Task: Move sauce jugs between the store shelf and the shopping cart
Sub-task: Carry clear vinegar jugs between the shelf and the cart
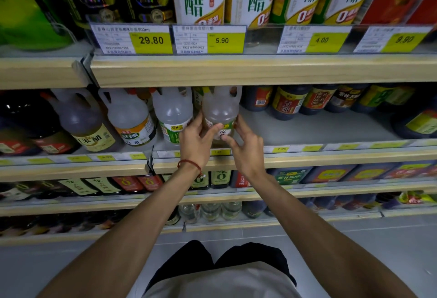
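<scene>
Centre frame: left hand [196,137] and right hand [246,149] curl round a clear sauce jug [221,110] on the middle shelf [319,129]; neither holds its handle. The smooth sides may slip; it could knock the neighbouring jug [173,112] just beside it.

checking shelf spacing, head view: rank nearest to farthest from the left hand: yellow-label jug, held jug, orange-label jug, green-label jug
1. held jug, gripped by the left hand
2. green-label jug, just to its left
3. orange-label jug, further left
4. yellow-label jug, far left
</scene>
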Demonstrator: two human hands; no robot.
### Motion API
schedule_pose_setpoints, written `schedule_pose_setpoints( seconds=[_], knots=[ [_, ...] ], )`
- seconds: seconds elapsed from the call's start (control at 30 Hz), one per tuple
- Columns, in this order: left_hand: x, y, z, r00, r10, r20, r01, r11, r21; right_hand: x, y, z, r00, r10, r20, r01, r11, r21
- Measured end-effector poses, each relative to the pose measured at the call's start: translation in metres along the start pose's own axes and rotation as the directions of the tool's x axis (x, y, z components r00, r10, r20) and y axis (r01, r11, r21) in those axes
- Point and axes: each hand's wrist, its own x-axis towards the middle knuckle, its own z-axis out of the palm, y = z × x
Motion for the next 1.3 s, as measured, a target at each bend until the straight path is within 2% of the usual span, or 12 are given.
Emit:
schedule_pose_setpoints(
  seconds=[0.2, 0.33, 0.5, 0.6, 0.87, 1.07, 1.3],
  knots=[
    [0.004, 0.008, -0.006, 0.997, -0.026, 0.072, 0.017, 0.992, 0.122, -0.002, -0.002, -0.006, 0.996, 0.021, 0.092, -0.013, 0.997, -0.080],
    [-0.001, 0.011, -0.004, 0.997, -0.041, 0.063, 0.031, 0.988, 0.152, -0.002, -0.006, -0.015, 0.974, 0.080, 0.211, -0.058, 0.993, -0.105],
    [-0.007, 0.018, -0.012, 0.979, -0.169, 0.111, 0.157, 0.981, 0.113, -0.010, -0.017, -0.023, 0.970, 0.090, 0.225, -0.062, 0.990, -0.127],
    [-0.010, 0.031, -0.014, 0.961, -0.233, 0.148, 0.214, 0.968, 0.133, -0.010, -0.025, -0.028, 0.949, 0.124, 0.289, -0.088, 0.987, -0.135],
    [-0.014, 0.035, -0.018, 0.948, -0.295, 0.115, 0.263, 0.936, 0.235, -0.005, -0.027, -0.030, 0.892, 0.136, 0.431, -0.095, 0.989, -0.114],
    [-0.012, 0.042, -0.016, 0.940, -0.329, 0.088, 0.294, 0.915, 0.276, 0.005, -0.025, -0.021, 0.868, 0.171, 0.465, -0.129, 0.984, -0.119],
    [-0.008, 0.034, -0.002, 0.933, -0.359, 0.040, 0.337, 0.904, 0.262, 0.011, -0.017, -0.019, 0.865, 0.106, 0.491, -0.042, 0.989, -0.139]
  ],
)
